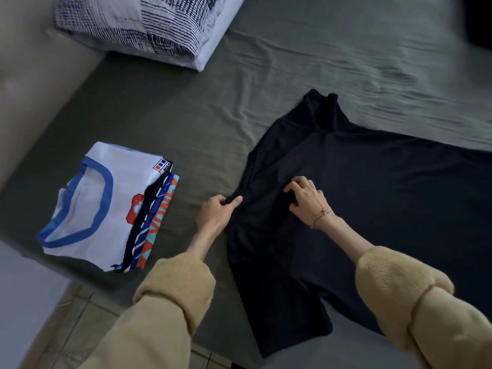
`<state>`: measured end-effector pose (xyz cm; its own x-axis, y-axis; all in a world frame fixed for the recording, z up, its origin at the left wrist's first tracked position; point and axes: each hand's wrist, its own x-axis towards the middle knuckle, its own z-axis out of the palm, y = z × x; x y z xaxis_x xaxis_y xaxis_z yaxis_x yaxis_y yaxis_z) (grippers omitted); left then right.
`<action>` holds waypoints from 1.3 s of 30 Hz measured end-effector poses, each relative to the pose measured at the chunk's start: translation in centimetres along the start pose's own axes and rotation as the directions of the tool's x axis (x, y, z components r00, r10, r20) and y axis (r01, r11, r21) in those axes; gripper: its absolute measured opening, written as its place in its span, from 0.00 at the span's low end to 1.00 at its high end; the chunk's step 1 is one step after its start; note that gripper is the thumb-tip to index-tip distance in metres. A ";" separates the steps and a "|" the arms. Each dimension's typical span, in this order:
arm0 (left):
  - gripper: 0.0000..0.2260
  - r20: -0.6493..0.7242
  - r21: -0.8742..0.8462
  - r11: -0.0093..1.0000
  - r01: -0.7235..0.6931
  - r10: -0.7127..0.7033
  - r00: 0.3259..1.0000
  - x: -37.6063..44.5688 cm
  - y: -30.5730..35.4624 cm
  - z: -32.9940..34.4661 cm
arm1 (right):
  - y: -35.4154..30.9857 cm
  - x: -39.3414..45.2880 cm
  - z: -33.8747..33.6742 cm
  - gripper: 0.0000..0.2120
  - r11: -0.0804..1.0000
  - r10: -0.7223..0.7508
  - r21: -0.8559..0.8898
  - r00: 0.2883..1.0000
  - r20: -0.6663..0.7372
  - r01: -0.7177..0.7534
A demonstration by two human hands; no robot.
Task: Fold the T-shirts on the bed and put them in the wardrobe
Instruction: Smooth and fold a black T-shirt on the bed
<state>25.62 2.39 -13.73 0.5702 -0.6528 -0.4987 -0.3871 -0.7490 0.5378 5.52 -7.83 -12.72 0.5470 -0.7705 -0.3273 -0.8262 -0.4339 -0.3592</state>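
I pinch the black T-shirt point(359, 198), spread on the bed point(186, 115), with my left hand point(215, 211) and right hand point(306, 199); uneven pulling could skew the fold.

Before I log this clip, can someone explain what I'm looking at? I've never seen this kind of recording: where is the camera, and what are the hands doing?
There is no machine here. The single picture comes from a camera worn on a person's head, looking down at their own two hands over a bed. A black T-shirt lies spread on the sheet. The left hand pinches its fabric at the edge; the right hand has its grip on a fold nearby. To the left sits a stack of folded T-shirts, white with blue trim on top. A patterned pillow lies further back.
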 end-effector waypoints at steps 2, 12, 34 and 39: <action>0.13 -0.029 0.070 0.997 -0.008 0.010 1.000 0.6 0.8 -0.2 | 0.5 0.8 -0.4 0.19 1.000 0.019 0.019 0.999 -0.033 -0.018; 0.10 0.005 0.019 0.982 -0.190 0.190 0.982 7.5 8.0 0.3 | 4.3 6.1 -4.0 0.18 0.984 0.166 0.074 0.983 -0.080 -0.160; 0.13 0.484 -0.067 0.997 -0.025 0.054 0.873 18.4 17.4 1.4 | 13.5 20.1 -12.0 0.16 0.873 0.486 0.141 0.859 -0.162 -0.468; 0.12 0.472 -0.095 0.995 -0.038 0.078 0.878 19.2 17.0 1.8 | 13.7 20.5 -12.4 0.09 0.837 0.540 0.199 0.829 -0.146 -0.510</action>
<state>28.65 -23.06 -15.36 0.1284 -0.6857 -0.7165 -0.3377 -0.7095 0.6185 3.78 -35.37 -13.52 -0.0130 -0.9411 -0.3378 -0.9435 0.1234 -0.3075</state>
